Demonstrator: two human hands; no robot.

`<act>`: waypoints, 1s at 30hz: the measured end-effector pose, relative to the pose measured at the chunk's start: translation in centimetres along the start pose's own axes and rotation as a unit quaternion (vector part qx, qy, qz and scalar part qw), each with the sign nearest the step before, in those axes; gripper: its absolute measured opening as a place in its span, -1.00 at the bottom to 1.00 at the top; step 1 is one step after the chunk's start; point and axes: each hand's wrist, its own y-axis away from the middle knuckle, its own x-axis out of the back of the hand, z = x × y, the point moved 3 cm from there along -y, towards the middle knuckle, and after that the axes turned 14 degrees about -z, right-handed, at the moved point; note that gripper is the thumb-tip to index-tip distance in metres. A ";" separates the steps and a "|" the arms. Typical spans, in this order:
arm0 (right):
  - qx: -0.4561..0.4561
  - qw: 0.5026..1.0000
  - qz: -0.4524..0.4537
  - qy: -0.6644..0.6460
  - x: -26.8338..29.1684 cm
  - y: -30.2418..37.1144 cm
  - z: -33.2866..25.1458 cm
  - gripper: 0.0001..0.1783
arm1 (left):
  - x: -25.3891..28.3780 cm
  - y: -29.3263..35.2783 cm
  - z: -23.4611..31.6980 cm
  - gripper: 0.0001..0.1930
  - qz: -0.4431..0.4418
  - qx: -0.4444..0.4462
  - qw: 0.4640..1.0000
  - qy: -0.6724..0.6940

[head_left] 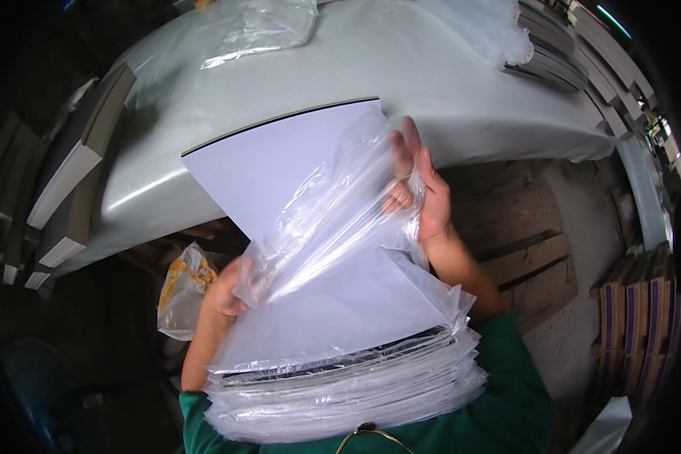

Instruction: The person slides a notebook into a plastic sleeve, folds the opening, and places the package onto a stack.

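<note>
A clear plastic bag is stretched slantwise between my two hands, bunched into creases. My left hand is closed on its lower left end. At the upper right, my right hand grips the other end, its raised fingers slightly blurred. Behind the bag lies a white sheet or board with a dark far edge, partly hidden by the plastic. Close to my body is a thick stack of flat items in clear plastic sleeves, topped by a pale panel.
Thick stacked slabs stand at the left of the covered table; more stacks sit far right. A plastic bag lies at the back. Below are a wooden pallet, a yellow-marked bag and bundles.
</note>
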 end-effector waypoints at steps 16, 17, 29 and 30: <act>0.071 0.364 0.100 0.923 -3.1 -3.0 -2.1 -0.40 | -2.2 -0.8 11.6 -0.48 0.327 -0.329 0.626 -0.626; 0.127 0.358 0.067 0.923 -3.3 -1.1 -2.6 -0.44 | -3.4 0.8 11.0 -0.66 0.315 -0.366 0.633 -0.605; -0.309 0.932 0.156 0.103 15.2 12.5 4.3 -0.63 | 6.8 0.6 -3.4 -0.75 0.040 0.012 0.994 0.105; -0.299 0.939 0.142 0.091 18.3 13.3 5.4 -0.65 | 8.8 0.3 -5.8 -0.77 0.065 0.033 0.988 0.133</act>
